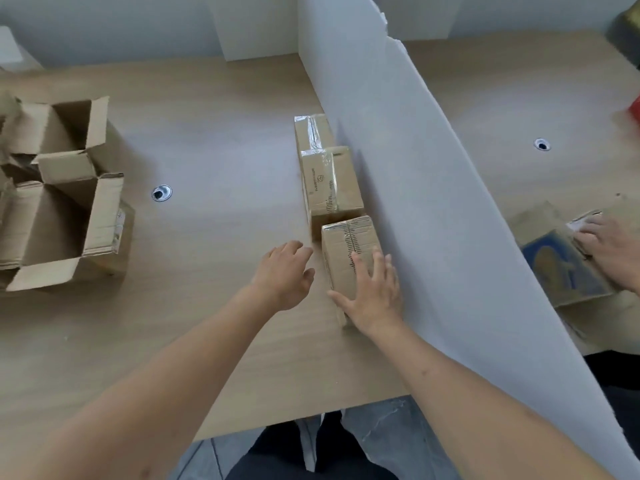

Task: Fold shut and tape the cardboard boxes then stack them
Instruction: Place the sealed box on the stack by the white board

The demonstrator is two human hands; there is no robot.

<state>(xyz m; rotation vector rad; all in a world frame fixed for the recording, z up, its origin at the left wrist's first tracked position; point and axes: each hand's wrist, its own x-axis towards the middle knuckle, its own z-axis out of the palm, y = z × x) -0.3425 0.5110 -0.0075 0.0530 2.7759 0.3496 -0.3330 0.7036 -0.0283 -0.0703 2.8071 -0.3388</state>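
Wood-grain tabletop [221, 140] runs under both our arms, and against its right side stands a tall white divider panel [408, 161]. Our right hand [375, 292] lies flat on the nearest taped box [349, 244], fingers straight and spread over its top, thumb stretched along the near left edge; the box sits directly under the palm, its right side close against the panel. Our left hand [284, 273] hovers just left of that box, fingers loosely bent and holding nothing, fingertips a short way off the box's left face. Beyond our right fingertips a second taped box [330, 183] touches the first, and a third taped box [311, 131] sits behind it, the three forming a row along the panel. Far out to the left of our left hand, well apart, stands a cluster of open boxes [62, 202] with flaps raised. Two round metal grommets [161, 193] are set in the tabletop, one between those boxes and our left hand. Across the panel, another person's hand [609, 247] rests on a worn blue-printed carton [561, 268]
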